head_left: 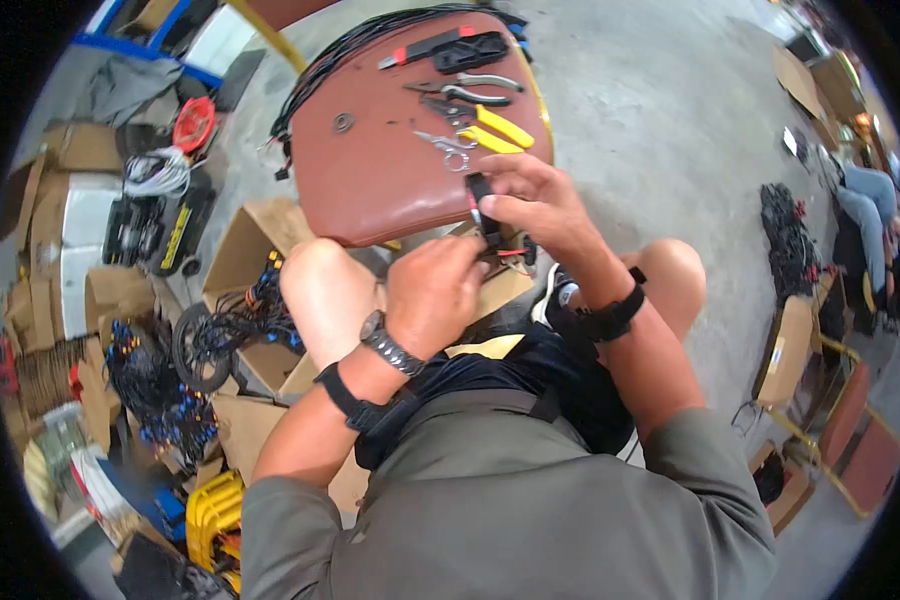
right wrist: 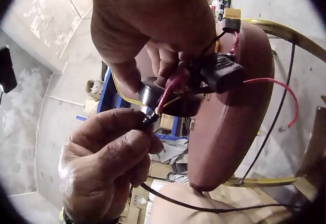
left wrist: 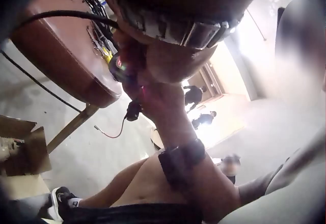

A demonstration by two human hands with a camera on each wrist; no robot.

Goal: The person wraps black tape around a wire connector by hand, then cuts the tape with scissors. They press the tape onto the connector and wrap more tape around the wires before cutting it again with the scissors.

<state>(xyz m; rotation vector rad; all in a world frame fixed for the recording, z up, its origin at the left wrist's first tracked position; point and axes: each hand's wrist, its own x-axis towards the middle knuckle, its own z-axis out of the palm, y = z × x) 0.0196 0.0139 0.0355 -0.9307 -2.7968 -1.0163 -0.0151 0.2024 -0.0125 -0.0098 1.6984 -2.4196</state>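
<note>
In the right wrist view my left hand (right wrist: 107,163) pinches the end of a black cable (right wrist: 151,118), where it meets a red wire (right wrist: 168,91). Above it, my right hand (right wrist: 153,25) grips a shiny roll of black tape (right wrist: 148,94) between thumb and fingers, close beside that joint. From the same bundle hang a black-wrapped part (right wrist: 224,74), a yellow connector (right wrist: 232,19) and a loose red lead (right wrist: 277,81). Seen from the head, both hands meet over the near edge of a brown padded chair seat (head_left: 370,190), above the lap.
On the seat lie yellow-handled pliers (head_left: 500,128), grey-handled pliers (head_left: 485,85), small scissors (head_left: 445,147), a red-and-black cutter (head_left: 430,47) and a ring (head_left: 343,122). Black cables (head_left: 340,45) run along its far edge. An open cardboard box (head_left: 255,240) of wiring stands left.
</note>
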